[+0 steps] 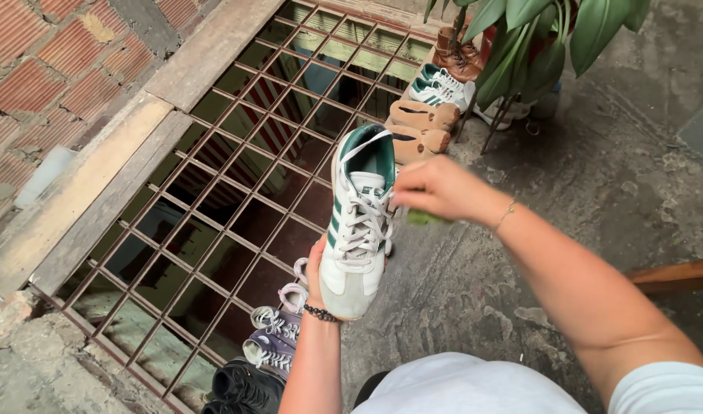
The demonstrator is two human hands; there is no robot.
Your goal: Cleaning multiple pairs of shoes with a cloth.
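Observation:
My left hand [316, 270] holds up a white sneaker [359, 218] with green stripes and a green lining, gripping it from underneath near the toe. My right hand [432, 186] is against the sneaker's right side, fingers closed around a small green thing [423, 218], probably a cloth or sponge, which is mostly hidden by the hand.
A rusty metal grate [236, 184] covers an opening in the floor. Shoes line its right edge: brown boots [455, 54], a matching white and green sneaker [442, 86], tan slippers [420, 126], purple sneakers [278, 330], black shoes [244, 387]. A potted plant [535, 38] stands at the back; cracked concrete lies right.

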